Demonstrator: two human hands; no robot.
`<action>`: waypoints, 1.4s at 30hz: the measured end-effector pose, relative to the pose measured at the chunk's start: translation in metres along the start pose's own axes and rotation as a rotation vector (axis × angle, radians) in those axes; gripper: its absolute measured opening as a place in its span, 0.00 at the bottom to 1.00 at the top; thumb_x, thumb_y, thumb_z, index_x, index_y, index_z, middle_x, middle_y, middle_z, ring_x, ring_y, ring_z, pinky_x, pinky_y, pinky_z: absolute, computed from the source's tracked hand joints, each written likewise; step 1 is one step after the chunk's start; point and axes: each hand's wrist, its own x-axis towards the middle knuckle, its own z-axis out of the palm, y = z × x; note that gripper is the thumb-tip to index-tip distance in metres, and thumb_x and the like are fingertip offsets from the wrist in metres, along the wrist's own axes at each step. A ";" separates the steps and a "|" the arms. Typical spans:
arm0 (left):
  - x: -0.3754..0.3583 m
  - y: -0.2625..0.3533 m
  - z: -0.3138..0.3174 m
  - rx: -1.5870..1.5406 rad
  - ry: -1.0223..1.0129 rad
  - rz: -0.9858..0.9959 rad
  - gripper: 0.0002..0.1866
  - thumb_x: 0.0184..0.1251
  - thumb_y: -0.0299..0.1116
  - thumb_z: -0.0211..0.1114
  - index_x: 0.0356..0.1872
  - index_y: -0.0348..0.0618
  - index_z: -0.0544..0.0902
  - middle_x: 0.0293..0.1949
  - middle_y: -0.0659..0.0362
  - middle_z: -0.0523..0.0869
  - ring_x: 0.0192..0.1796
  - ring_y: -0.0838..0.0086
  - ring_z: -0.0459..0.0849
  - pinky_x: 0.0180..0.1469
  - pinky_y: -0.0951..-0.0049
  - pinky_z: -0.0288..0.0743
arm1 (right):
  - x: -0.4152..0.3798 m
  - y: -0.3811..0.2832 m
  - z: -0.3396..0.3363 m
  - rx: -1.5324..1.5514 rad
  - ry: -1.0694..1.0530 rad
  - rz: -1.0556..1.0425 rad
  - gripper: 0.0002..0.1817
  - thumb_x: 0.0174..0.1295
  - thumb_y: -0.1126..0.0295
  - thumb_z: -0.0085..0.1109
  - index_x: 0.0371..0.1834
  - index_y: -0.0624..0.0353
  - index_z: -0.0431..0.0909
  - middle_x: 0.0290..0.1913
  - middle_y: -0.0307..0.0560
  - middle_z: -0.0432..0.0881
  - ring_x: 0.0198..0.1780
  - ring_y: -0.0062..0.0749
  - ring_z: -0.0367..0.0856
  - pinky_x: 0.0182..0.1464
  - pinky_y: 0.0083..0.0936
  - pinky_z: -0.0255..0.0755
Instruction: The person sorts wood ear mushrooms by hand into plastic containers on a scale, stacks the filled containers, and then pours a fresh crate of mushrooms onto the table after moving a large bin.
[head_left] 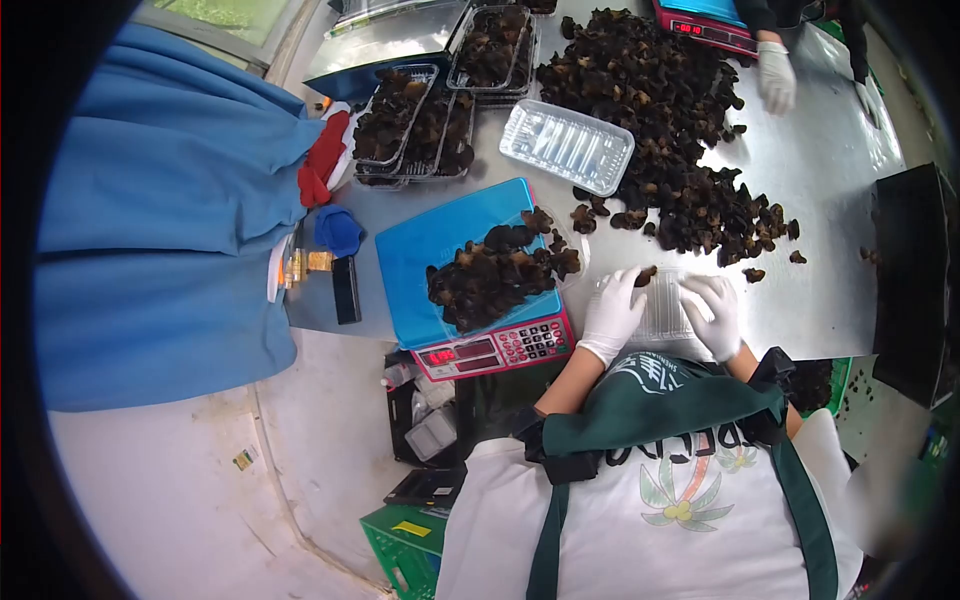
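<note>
A clear plastic tray (664, 312) lies on the metal table in front of my body, between my two gloved hands. My left hand (613, 314) is at its left side, with a small dark piece of wood ear mushroom (646, 275) at the fingertips. Curled over the tray's right edge is my right hand (714, 314), its fingers bent against the rim. To the left, a digital scale (415, 262) with a blue top bears a clear tray heaped with dark wood ear mushrooms (495, 275).
A large pile of mushrooms (640, 90) spreads over the far table. An unfilled clear tray (567, 146) lies beside it, with filled trays (395, 115) stacked left. A co-worker's gloved hand (776, 78) is near a second scale (705, 28). A phone (346, 290) lies left of my scale.
</note>
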 end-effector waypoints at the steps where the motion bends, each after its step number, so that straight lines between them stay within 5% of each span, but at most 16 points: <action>1: -0.005 0.001 0.000 0.000 0.035 -0.001 0.20 0.53 0.31 0.61 0.49 0.38 0.73 0.43 0.49 0.77 0.49 0.55 0.75 0.52 0.61 0.69 | 0.031 -0.009 0.009 0.065 0.026 -0.047 0.17 0.47 0.78 0.61 0.43 0.58 0.79 0.43 0.48 0.78 0.44 0.44 0.75 0.47 0.34 0.68; 5: -0.019 0.010 -0.009 0.092 -0.127 -0.114 0.21 0.55 0.32 0.60 0.51 0.36 0.72 0.46 0.48 0.77 0.50 0.53 0.75 0.52 0.60 0.70 | 0.136 -0.053 0.078 0.117 -0.087 -0.180 0.22 0.48 0.73 0.60 0.51 0.55 0.75 0.46 0.50 0.77 0.47 0.44 0.76 0.51 0.33 0.70; 10: -0.047 0.016 -0.022 -0.019 -0.045 -0.207 0.18 0.57 0.33 0.59 0.50 0.40 0.75 0.49 0.48 0.77 0.52 0.53 0.75 0.54 0.60 0.69 | 0.185 -0.055 0.124 -0.291 -0.532 -0.334 0.17 0.48 0.70 0.56 0.45 0.53 0.76 0.43 0.46 0.78 0.45 0.42 0.76 0.46 0.36 0.71; 13: -0.062 0.008 -0.023 -0.046 0.050 -0.224 0.18 0.57 0.33 0.60 0.49 0.40 0.76 0.48 0.48 0.78 0.51 0.53 0.75 0.53 0.61 0.70 | 0.186 -0.046 0.120 0.038 -0.289 -0.296 0.14 0.48 0.70 0.55 0.40 0.55 0.78 0.38 0.46 0.79 0.42 0.41 0.78 0.45 0.35 0.72; 17: -0.068 0.001 -0.020 -0.116 0.034 -0.278 0.17 0.58 0.33 0.59 0.50 0.41 0.76 0.46 0.48 0.79 0.50 0.53 0.76 0.51 0.62 0.70 | 0.151 -0.035 0.074 0.453 -0.078 0.075 0.14 0.47 0.71 0.58 0.40 0.56 0.79 0.36 0.48 0.80 0.41 0.41 0.78 0.44 0.33 0.72; 19: -0.059 0.002 -0.010 -0.126 -0.010 -0.269 0.17 0.58 0.32 0.59 0.50 0.41 0.76 0.45 0.48 0.79 0.49 0.53 0.76 0.50 0.62 0.71 | 0.121 -0.020 0.040 0.353 0.041 0.057 0.13 0.47 0.71 0.59 0.38 0.58 0.78 0.34 0.46 0.80 0.39 0.40 0.79 0.47 0.32 0.71; 25: -0.044 0.028 0.002 -0.094 -0.152 -0.072 0.23 0.57 0.31 0.61 0.55 0.38 0.71 0.50 0.47 0.75 0.52 0.54 0.73 0.55 0.61 0.67 | -0.039 0.010 0.022 -0.318 -0.040 0.285 0.20 0.46 0.69 0.60 0.46 0.51 0.77 0.48 0.47 0.75 0.47 0.44 0.73 0.54 0.35 0.66; 29: -0.016 0.033 0.040 0.050 -0.295 0.219 0.24 0.54 0.29 0.62 0.54 0.39 0.72 0.51 0.48 0.75 0.54 0.56 0.72 0.56 0.62 0.66 | -0.110 0.035 0.005 -0.074 0.112 0.538 0.17 0.47 0.68 0.59 0.44 0.54 0.78 0.48 0.47 0.76 0.51 0.44 0.72 0.56 0.36 0.66; 37: -0.018 0.101 0.102 0.101 -0.746 0.524 0.27 0.55 0.32 0.62 0.58 0.39 0.68 0.55 0.46 0.72 0.59 0.53 0.68 0.60 0.59 0.64 | -0.255 0.025 -0.070 -0.256 0.723 1.201 0.08 0.52 0.71 0.54 0.35 0.56 0.79 0.42 0.48 0.78 0.47 0.46 0.74 0.51 0.35 0.68; 42: -0.025 0.148 0.164 0.178 -0.903 0.653 0.29 0.55 0.34 0.62 0.59 0.40 0.67 0.59 0.45 0.67 0.61 0.52 0.66 0.60 0.59 0.65 | -0.319 0.032 -0.071 0.005 0.711 1.319 0.10 0.50 0.71 0.56 0.36 0.56 0.79 0.41 0.50 0.78 0.46 0.46 0.75 0.50 0.35 0.70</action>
